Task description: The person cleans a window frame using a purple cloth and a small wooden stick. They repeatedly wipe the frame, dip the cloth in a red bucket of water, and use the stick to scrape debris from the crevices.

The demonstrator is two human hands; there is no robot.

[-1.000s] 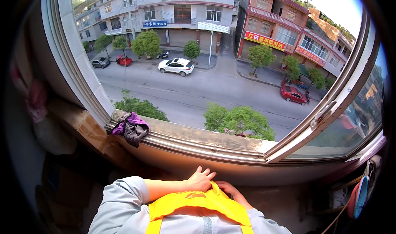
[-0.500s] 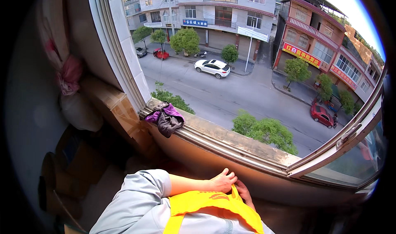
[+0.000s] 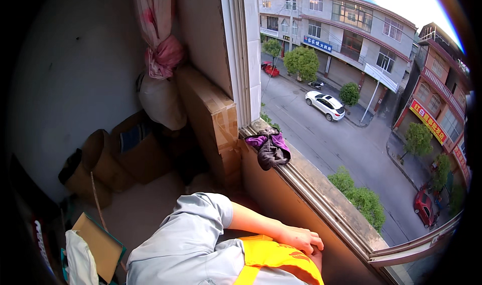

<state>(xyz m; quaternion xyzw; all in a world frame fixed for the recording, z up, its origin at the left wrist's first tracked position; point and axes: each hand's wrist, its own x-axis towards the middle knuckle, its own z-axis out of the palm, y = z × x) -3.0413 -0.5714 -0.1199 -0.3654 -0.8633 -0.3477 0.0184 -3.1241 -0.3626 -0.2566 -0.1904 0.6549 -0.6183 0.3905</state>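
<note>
My left hand (image 3: 303, 240) is at the right of my body, at the end of a bare forearm and a light grey sleeve. Its fingers are curled, and what they may hold is hidden. Close against it, lower down, is my right hand (image 3: 316, 258); little of it shows and its fingers are hidden. Both hands are beside the bib of the yellow apron (image 3: 258, 252) that I wear, near the wall under the window. A purple and dark grey cloth (image 3: 273, 150) hangs over the window sill, apart from my hands.
The window track (image 3: 321, 204) runs along the sill, with the street below. A tall taped cardboard box (image 3: 223, 127) stands in the corner near a tied pink curtain (image 3: 164, 56). Open cartons (image 3: 103, 159) lie at the left, and a white bag (image 3: 80, 257) sits lower left.
The view has swung left, so more of the room's corner shows and the window sits farther right. My hands remain close together beside the apron; the right is now more covered.
</note>
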